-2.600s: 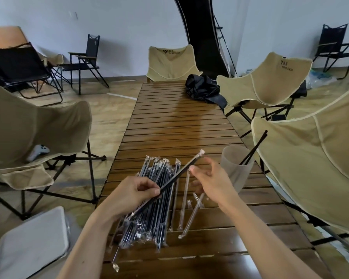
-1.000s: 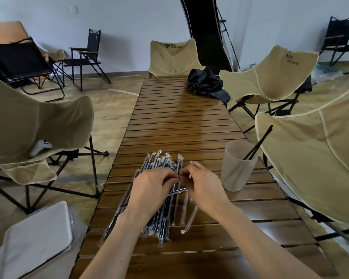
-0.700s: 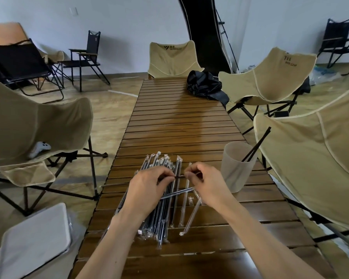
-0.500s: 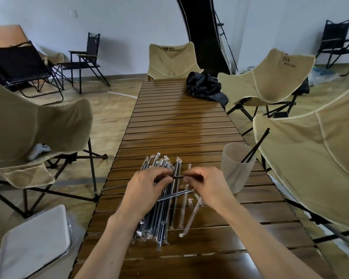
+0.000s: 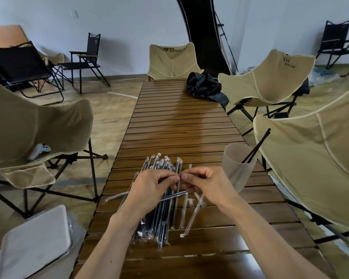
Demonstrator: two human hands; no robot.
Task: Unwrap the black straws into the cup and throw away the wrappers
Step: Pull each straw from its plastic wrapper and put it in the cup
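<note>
Black straws (image 5: pixel 159 216) in clear wrappers lay in a pile on the slatted wooden table (image 5: pixel 179 121), directly under the two hands. The left hand (image 5: pixel 151 190) and the right hand (image 5: pixel 206 184) met fingertip to fingertip above the pile, fingers curled, pinching between them the end of one wrapped straw (image 5: pixel 169 196) that ran back under the left hand and out to the left. Whether the wrapper had been torn open could not be told.

Just right of the pile, a few empty wrappers (image 5: pixel 191 216) lay on the slats, partly under the right wrist. Further right, near the table edge, stood a translucent cup (image 5: pixel 238 168), upright, with two unwrapped straws (image 5: pixel 257 147) leaning out of it to the right.

At the far end of the table sat a crumpled black bag (image 5: pixel 206 88). Tan folding chairs (image 5: pixel 270 77) ringed the table; a white controller (image 5: pixel 39 151) rested on the seat of the left one. A white lidded bin (image 5: pixel 34 240) sat on the floor at lower left.
</note>
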